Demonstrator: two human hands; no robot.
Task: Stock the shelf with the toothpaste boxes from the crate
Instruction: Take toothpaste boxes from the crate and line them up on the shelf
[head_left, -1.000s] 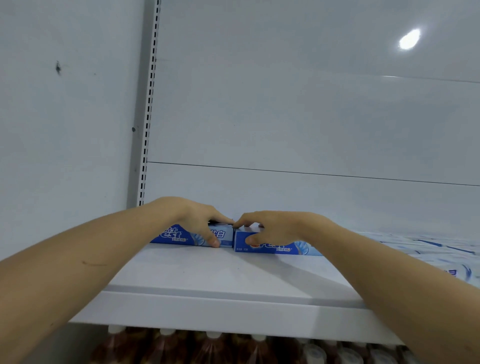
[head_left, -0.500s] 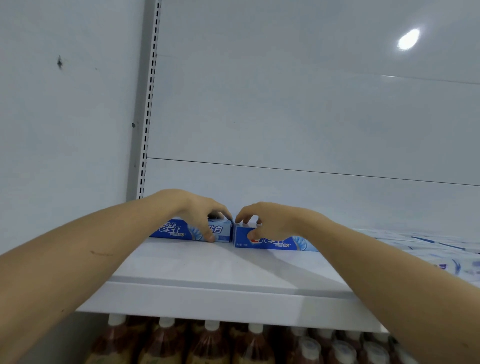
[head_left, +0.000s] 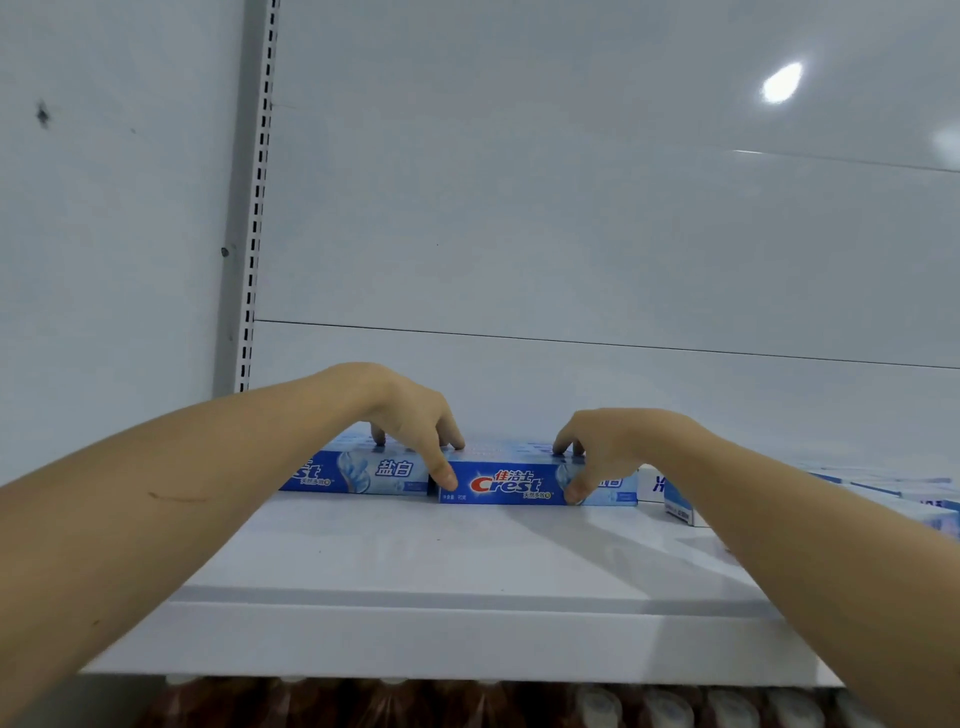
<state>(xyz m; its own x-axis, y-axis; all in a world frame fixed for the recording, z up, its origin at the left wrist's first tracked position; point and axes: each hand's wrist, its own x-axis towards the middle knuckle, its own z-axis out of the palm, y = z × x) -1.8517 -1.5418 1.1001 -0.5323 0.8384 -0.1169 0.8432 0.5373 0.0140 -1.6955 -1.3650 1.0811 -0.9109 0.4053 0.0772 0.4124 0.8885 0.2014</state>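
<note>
A: What does the white metal shelf (head_left: 467, 561) hold?

B: Two blue and white cardboard toothpaste boxes lie end to end near its back panel, long sides facing out. Further right sit more pale boxes (head_left: 883, 499); their number is too blurred to count. Below the shelf stands a row of brown bottles with white caps (head_left: 675, 709).

A: And the hands?

B: The left hand (head_left: 410, 421) spans the seam: fingers curled on top of the left toothpaste box (head_left: 358, 473), thumb pressed to the front face at the near end of the right toothpaste box (head_left: 511, 486). The right hand (head_left: 608, 447) pinches that right box, fingertips on its top, thumb on its front.

A: What differs from half a second ago?

B: The hands were nearly touching over the seam; now they are well apart, the right hand farther along its box, so the red logo shows in full.

A: Counts?

B: Two boxes handled, two hands, one shelf.
</note>
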